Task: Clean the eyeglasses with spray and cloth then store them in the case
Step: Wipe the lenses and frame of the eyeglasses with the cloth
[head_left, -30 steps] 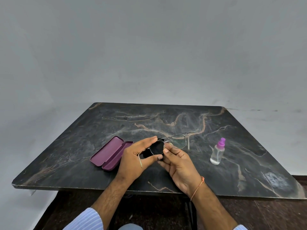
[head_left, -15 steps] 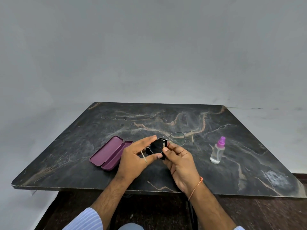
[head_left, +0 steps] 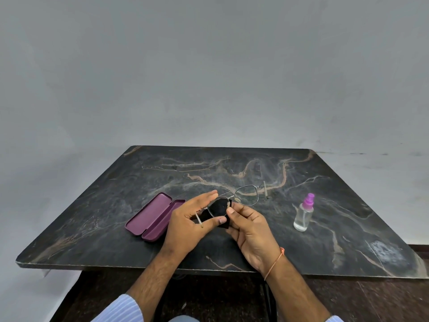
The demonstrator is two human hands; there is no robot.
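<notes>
Above table (head_left: 348, 240), eyeglasses (head_left: 246, 194) and cloth (head_left: 220, 209) between both hands

Above the near middle of the dark marble table (head_left: 301, 256), two hands hold a pair of thin metal-framed eyeglasses (head_left: 246, 194). The left hand (head_left: 185, 226) grips one lens rim between thumb and extended fingers, with a temple arm slanting down across its palm. The right hand (head_left: 249, 228) pinches a black cleaning cloth (head_left: 219, 209) against that same lens, thumb on top. The other lens juts out beyond the hands, toward the table's far side. Left of the hands an open purple eyeglass case (head_left: 152, 217) lies on the table; right of them stands a clear spray bottle (head_left: 303, 217) with a pink nozzle, well apart. An orange thread circles the right wrist.
</notes>
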